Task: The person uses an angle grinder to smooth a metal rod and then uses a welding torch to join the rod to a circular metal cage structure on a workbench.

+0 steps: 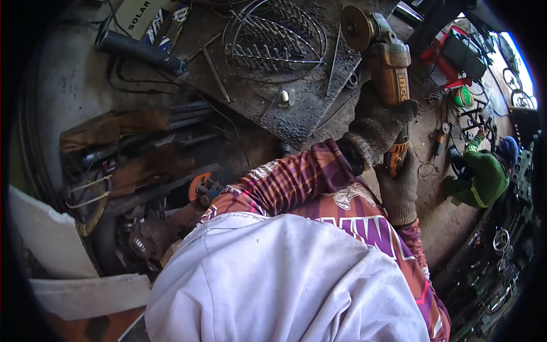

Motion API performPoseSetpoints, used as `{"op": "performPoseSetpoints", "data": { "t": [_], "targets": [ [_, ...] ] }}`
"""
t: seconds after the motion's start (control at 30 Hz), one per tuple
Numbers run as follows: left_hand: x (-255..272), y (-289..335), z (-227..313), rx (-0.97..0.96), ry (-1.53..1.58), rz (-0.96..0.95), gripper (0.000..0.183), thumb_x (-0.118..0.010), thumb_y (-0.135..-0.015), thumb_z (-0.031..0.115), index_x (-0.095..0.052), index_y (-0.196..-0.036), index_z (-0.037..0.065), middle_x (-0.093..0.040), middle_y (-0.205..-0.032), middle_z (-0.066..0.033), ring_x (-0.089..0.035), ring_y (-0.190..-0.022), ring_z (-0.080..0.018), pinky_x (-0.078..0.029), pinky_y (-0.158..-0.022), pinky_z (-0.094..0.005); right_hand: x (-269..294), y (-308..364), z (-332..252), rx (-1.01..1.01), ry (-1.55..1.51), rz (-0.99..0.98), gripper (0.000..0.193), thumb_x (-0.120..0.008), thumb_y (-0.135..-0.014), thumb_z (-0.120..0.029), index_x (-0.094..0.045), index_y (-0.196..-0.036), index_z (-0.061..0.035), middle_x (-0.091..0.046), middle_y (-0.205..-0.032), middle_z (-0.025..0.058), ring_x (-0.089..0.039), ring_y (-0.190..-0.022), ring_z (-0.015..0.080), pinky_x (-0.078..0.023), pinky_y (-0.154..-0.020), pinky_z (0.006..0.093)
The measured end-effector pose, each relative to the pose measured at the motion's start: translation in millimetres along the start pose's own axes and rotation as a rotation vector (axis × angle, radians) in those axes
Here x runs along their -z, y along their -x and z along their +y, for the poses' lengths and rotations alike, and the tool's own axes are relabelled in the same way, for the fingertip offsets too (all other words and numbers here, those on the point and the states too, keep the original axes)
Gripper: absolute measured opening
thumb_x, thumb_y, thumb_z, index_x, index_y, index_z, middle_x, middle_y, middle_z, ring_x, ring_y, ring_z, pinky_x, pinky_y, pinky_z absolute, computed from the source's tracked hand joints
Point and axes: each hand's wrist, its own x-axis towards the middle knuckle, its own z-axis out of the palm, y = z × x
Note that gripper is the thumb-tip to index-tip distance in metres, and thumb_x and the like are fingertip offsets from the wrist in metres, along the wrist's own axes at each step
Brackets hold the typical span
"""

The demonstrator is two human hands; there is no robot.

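Both my hands wear grey-brown work gloves and grip an angle grinder (392, 71) with a worn orange-and-black body. My left hand (379, 134) is wrapped round the middle of the body, thumb along its side. Below it, my right hand (400, 191) closes round the rear handle. The grinder points away from me, its round brown disc (357, 28) at the far end beside the dark metal worktable (245, 94). On that table lies a curved metal-rod frame (276, 48) with rows of short spikes. The disc appears apart from the frame.
A co-worker in green (484, 176) crouches at the right, near another grinder (442, 138) and a red machine (447, 57) on the floor. A black cylinder (139, 52) with cables is at the upper left. White boards (91, 296) lean at the lower left.
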Motion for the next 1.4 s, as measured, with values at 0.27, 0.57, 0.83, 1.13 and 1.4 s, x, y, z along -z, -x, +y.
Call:
{"op": "performPoseSetpoints", "data": {
  "t": [0.27, 0.57, 0.83, 1.13, 1.4],
  "targets": [
    [1, -15, -3, -0.295, -0.099, -0.162, 0.065, -0.079, -0.087, 0.016, -0.045, -0.141, 0.003, -0.066, -0.113, -0.0102, -0.068, -0.102, -0.0209, -0.057, -0.093, -0.0377, 63, -62, -4, -0.244, -0.352, -0.534, 0.044, -0.070, -0.086, -0.011, -0.053, -0.126, -0.0029, -0.060, -0.082, 0.0034, -0.059, -0.061, 0.0121, -0.049, -0.052, 0.0270],
    [107, 63, 31, -0.369, -1.027, 0.135, 0.049, -0.076, -0.093, 0.017, -0.057, -0.134, 0.000, -0.068, -0.111, -0.0110, -0.067, -0.094, -0.0178, -0.056, -0.083, -0.0349, 68, -186, -8, -0.106, -0.428, -0.676, 0.039, -0.070, -0.088, -0.017, -0.056, -0.123, -0.0042, -0.059, -0.079, 0.0031, -0.056, -0.058, 0.0113, -0.046, -0.050, 0.0259],
    [150, 47, 8, -0.687, -1.199, 0.544, 0.047, -0.078, -0.088, 0.021, -0.059, -0.126, 0.001, -0.063, -0.095, -0.0120, -0.062, -0.084, -0.0286, -0.053, -0.078, -0.0420, 41, -266, -30, -0.111, -0.575, -0.808, 0.036, -0.071, -0.093, -0.017, -0.056, -0.123, -0.0038, -0.060, -0.082, 0.0015, -0.060, -0.059, 0.0114, -0.049, -0.050, 0.0257],
    [161, 44, -5, -0.487, -1.086, 0.609, 0.052, -0.079, -0.088, 0.022, -0.059, -0.132, 0.003, -0.065, -0.094, -0.0081, -0.064, -0.081, -0.0238, -0.053, -0.075, -0.0388, 37, -337, -39, -0.156, -0.536, -0.843, 0.021, -0.072, -0.091, -0.014, -0.062, -0.107, -0.0027, -0.064, -0.083, 0.0017, -0.061, -0.063, 0.0109, -0.052, -0.056, 0.0252],
    [155, 46, -1, -0.537, -1.219, 0.621, 0.054, -0.080, -0.087, 0.022, -0.059, -0.133, 0.004, -0.066, -0.096, -0.0103, -0.066, -0.084, -0.0275, -0.054, -0.077, -0.0401, 44, -380, -28, -0.184, -0.501, -0.891, 0.025, -0.071, -0.092, -0.014, -0.061, -0.111, -0.0016, -0.064, -0.081, 0.0036, -0.061, -0.060, 0.0119, -0.050, -0.051, 0.0248]
  ]
}}
